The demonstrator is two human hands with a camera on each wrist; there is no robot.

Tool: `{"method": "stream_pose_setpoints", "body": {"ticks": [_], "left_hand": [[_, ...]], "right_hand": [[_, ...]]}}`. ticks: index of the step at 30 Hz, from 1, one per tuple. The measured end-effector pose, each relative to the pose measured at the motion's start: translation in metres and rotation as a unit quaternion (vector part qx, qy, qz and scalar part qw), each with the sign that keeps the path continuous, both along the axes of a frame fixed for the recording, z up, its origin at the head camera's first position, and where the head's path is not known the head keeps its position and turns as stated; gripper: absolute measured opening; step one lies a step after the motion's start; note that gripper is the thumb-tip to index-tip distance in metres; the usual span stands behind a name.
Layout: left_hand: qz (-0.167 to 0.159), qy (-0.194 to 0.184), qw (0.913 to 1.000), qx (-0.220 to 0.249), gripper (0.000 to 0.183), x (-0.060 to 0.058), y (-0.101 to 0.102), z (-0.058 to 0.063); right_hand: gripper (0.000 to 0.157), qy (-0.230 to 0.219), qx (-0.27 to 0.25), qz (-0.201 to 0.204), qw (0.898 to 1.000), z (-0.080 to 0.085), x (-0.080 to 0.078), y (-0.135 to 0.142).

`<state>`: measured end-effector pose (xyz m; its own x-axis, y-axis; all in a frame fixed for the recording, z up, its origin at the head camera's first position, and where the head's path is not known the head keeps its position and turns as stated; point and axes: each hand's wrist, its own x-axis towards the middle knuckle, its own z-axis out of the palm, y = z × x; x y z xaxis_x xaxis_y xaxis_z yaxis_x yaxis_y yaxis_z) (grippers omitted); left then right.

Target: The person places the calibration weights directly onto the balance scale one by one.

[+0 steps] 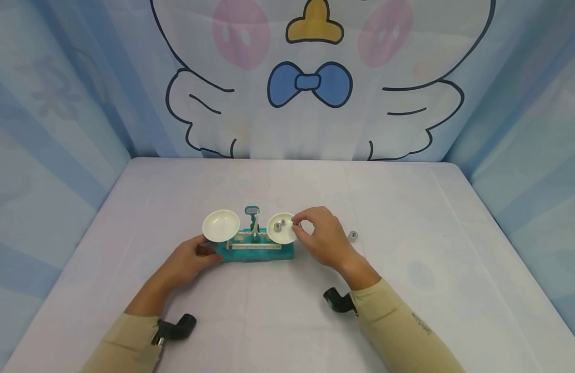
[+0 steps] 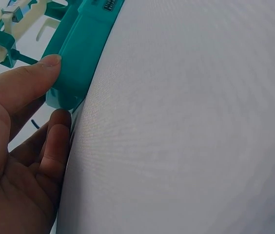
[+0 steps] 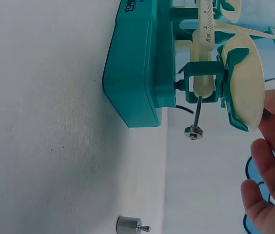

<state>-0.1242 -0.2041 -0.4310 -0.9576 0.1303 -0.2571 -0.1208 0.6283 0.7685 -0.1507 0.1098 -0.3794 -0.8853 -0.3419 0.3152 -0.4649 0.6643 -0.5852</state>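
Note:
A teal balance scale [image 1: 256, 254] with two cream pans stands on the table. My left hand [image 1: 186, 262] grips the left end of its base, thumb on the edge and the other fingers around the end, as the left wrist view shows [image 2: 28, 161]. At the right pan [image 1: 281, 238], my right hand [image 1: 325, 238] pinches a small metal weight [image 1: 295, 224] between thumb and forefinger at the rim; the fingers mostly hide it. Two metal weights [image 1: 278, 227] sit in that pan. The left pan [image 1: 221, 226] holds nothing.
Another metal weight [image 1: 353, 236] stands on the white-covered table [image 1: 408, 311], right of my right hand; the right wrist view shows its knob. Behind the table hangs a printed curtain [image 1: 310, 129], with more curtain at both sides.

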Motion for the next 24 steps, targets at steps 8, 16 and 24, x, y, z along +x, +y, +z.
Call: {"method": "stream_pose_setpoints", "body": {"ticks": [8,16,24], "left_hand": [[0.002,0.002,1.0,0.001,0.066,-0.0003,-0.0003,-0.0016],[0.004,-0.001,1.0,-0.004,0.065,0.0003,-0.0004,-0.0014],[0.005,-0.003,1.0,0.001,0.066,-0.0001,-0.0003,-0.0017]], "right_hand": [[0.013,-0.008,0.006,-0.002,1.0,-0.003,-0.0042,-0.0053],[0.015,-0.024,0.015,-0.003,1.0,-0.0023,-0.0065,-0.0076],[0.016,-0.038,0.018,0.002,0.999,-0.0014,-0.0091,-0.0097]]}}
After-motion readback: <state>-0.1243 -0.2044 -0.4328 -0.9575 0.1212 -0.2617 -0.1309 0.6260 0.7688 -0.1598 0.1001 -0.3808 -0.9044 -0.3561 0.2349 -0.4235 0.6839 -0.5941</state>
